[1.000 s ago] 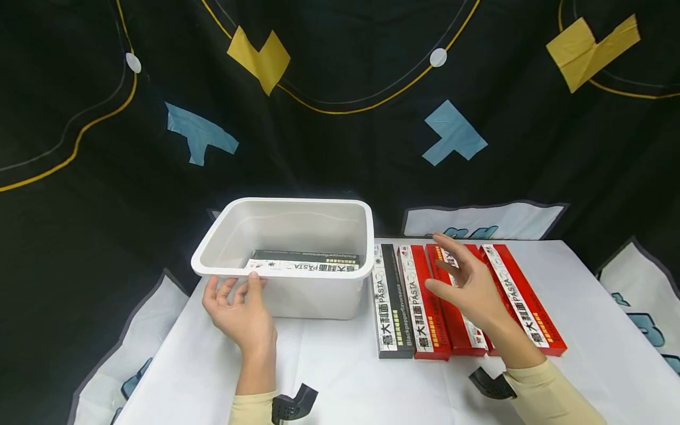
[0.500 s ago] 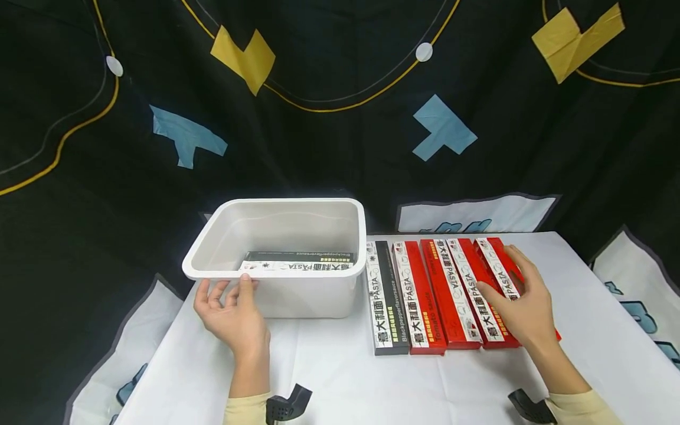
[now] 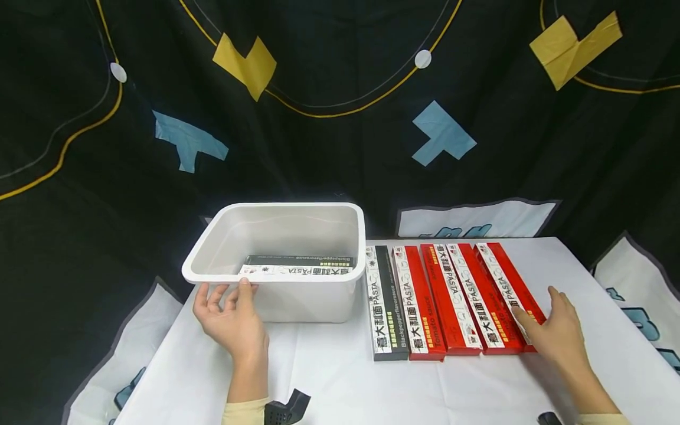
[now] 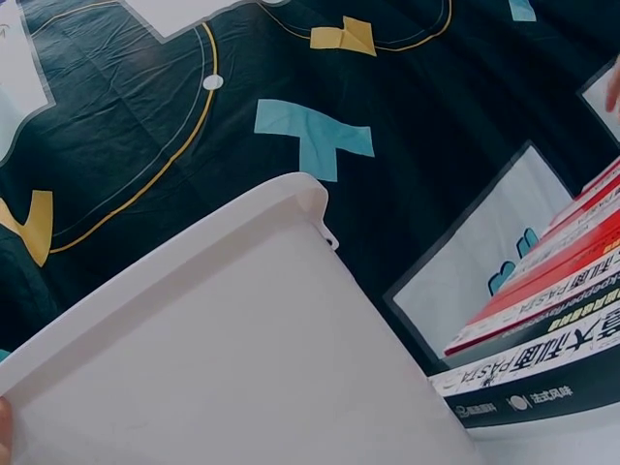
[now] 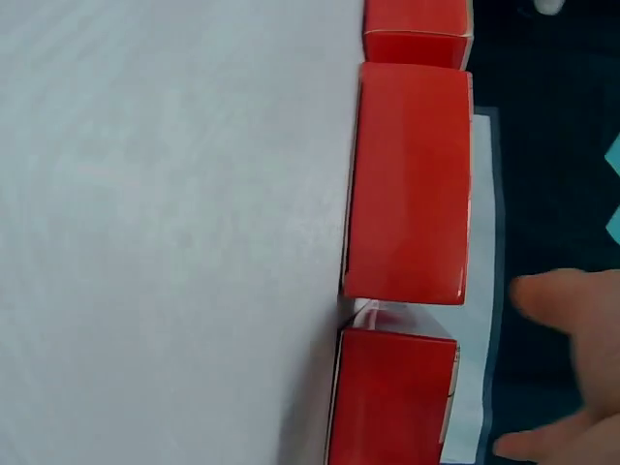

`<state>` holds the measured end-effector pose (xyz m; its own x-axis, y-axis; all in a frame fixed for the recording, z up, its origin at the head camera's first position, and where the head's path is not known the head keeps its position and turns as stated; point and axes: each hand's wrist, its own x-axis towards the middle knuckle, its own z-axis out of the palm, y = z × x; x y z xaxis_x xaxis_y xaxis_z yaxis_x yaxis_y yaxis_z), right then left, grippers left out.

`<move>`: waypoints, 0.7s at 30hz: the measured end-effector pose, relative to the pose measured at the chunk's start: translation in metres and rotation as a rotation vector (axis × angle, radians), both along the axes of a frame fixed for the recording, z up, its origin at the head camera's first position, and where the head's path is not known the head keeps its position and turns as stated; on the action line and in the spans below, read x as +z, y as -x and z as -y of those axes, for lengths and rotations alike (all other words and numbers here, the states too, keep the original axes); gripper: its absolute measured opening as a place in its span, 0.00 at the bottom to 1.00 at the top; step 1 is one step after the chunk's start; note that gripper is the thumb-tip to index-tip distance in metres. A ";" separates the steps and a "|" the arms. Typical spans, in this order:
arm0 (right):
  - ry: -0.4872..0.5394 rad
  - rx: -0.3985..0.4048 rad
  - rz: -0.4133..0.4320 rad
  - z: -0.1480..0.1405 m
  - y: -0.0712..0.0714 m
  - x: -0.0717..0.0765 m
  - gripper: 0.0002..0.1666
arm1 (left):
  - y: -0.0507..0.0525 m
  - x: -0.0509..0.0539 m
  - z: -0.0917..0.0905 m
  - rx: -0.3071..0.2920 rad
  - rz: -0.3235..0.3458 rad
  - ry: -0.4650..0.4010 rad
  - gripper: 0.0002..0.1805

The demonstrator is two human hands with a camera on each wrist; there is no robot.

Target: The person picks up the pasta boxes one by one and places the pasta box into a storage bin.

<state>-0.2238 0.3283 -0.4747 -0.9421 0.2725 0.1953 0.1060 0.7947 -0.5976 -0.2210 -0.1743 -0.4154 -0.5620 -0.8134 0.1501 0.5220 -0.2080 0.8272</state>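
Observation:
My left hand (image 3: pixel 232 321) holds the front rim of a white plastic bin (image 3: pixel 308 301), its thumb at the rim and its fingers under the lip. Inside the bin lies a black-and-white pasta box (image 3: pixel 297 265). Over on the right, my right hand (image 3: pixel 563 339) is beside the near end of the rightmost red pasta box (image 3: pixel 512 283), thumb and fingers spread apart. In the right wrist view, the fingertips (image 5: pixel 547 295) stand apart from the red box ends.
Left of that box, several pasta boxes lie in a row: more red ones (image 3: pixel 451 301) and a black one (image 3: pixel 386 307) nearest the bin. A white cloth (image 3: pixel 329 378) covers the table. Behind hangs a dark patterned curtain (image 3: pixel 340 159).
My right hand has moved rightward and nearer, from above the middle red boxes to beside the rightmost one. The left hand stays at the bin's rim. The head view has shifted slightly.

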 end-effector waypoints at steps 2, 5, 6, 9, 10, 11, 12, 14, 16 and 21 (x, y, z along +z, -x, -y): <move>-0.017 0.041 0.028 -0.003 0.001 -0.005 0.53 | 0.000 0.000 0.001 0.002 0.003 -0.011 0.39; -0.049 0.080 0.059 -0.005 0.001 -0.010 0.53 | 0.000 0.001 0.001 0.003 -0.009 -0.023 0.39; -0.054 0.088 0.069 -0.006 0.002 -0.010 0.53 | 0.001 0.001 0.001 0.001 -0.013 -0.021 0.39; -0.058 0.104 0.121 -0.009 -0.001 -0.012 0.54 | 0.000 0.000 0.001 -0.002 -0.013 -0.006 0.39; -0.061 0.105 0.141 -0.009 0.000 -0.011 0.54 | 0.000 0.000 0.001 -0.001 -0.012 -0.001 0.39; -0.064 0.106 0.165 -0.010 0.000 -0.010 0.55 | 0.000 0.000 0.001 -0.001 -0.009 0.004 0.39; -0.066 0.106 0.187 -0.010 0.001 -0.009 0.56 | 0.000 0.000 0.001 -0.001 -0.008 0.008 0.39; -0.068 0.111 0.227 -0.012 0.002 -0.007 0.56 | 0.000 0.000 0.002 -0.001 -0.010 0.009 0.39; -0.068 0.111 0.268 -0.015 0.003 -0.007 0.54 | 0.000 0.000 0.002 0.000 -0.009 0.011 0.39; -0.046 0.127 0.353 -0.024 0.000 -0.010 0.49 | -0.002 0.000 0.001 -0.004 -0.005 0.008 0.39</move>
<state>-0.2236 0.3522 -0.4852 -0.9794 0.1473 -0.1380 0.1975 0.8402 -0.5050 -0.2193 -0.1754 -0.4157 -0.5643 -0.8101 0.1592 0.5251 -0.2035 0.8263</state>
